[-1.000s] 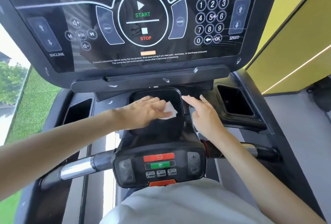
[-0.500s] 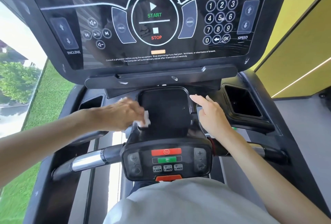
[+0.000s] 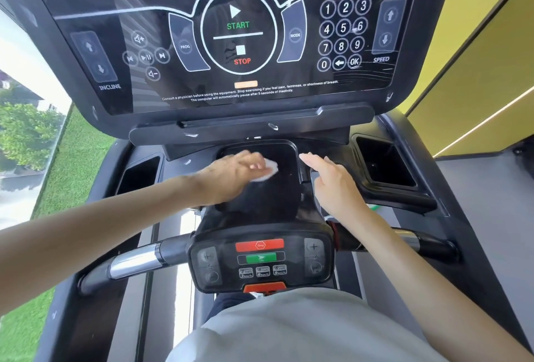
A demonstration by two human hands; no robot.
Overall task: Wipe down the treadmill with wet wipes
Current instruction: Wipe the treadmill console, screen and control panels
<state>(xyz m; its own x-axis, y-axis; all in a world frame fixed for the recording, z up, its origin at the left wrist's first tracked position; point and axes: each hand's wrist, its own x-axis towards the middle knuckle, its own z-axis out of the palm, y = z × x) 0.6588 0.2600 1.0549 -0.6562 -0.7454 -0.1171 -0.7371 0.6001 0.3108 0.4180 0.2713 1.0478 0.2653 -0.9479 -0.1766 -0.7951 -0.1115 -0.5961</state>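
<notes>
**L hand on wipe in centre tray, R hand braced at tray rim**

You're at the treadmill (image 3: pixel 400 128), looking down over the lower ctrl panel (image 3: pixel 261 259). All clock dirs are taken from that panel.

- Centre tray (image 3: pixel 277 197): black, glossy, at 12 o'clock, just below the console screen (image 3: pixel 238 37).
- Wet wipe (image 3: pixel 268 171): small, white, crumpled. It lies on the tray floor in the far half, toward 12.
- L hand (image 3: pixel 234 178): your forearm comes in from 8 o'clock. Palm is down over the wipe, fingers stretched nearly flat and pressing it to the tray. Only the wipe's edge peeks out past the fingertips. The hand is motion-blurred, so the thumb's position can't be made out.
- R hand (image 3: pixel 336 185): your forearm comes in from 5 o'clock. Fingers are straight and relaxed, holding nothing. The hand rests along the tray's 3 o'clock rim, index tip near the far corner.
- Cup holders: one at 10 o'clock (image 3: pixel 138 178), one at 2 o'clock (image 3: pixel 385 166), both dark inside.
- Handlebar (image 3: pixel 134 260): chrome and black, runs out to 9 and 3.
- Grey shirt (image 3: pixel 303 330) at 6. Yellow wall (image 3: pixel 476 58) at 2, grass (image 3: pixel 73 159) at 10.
</notes>
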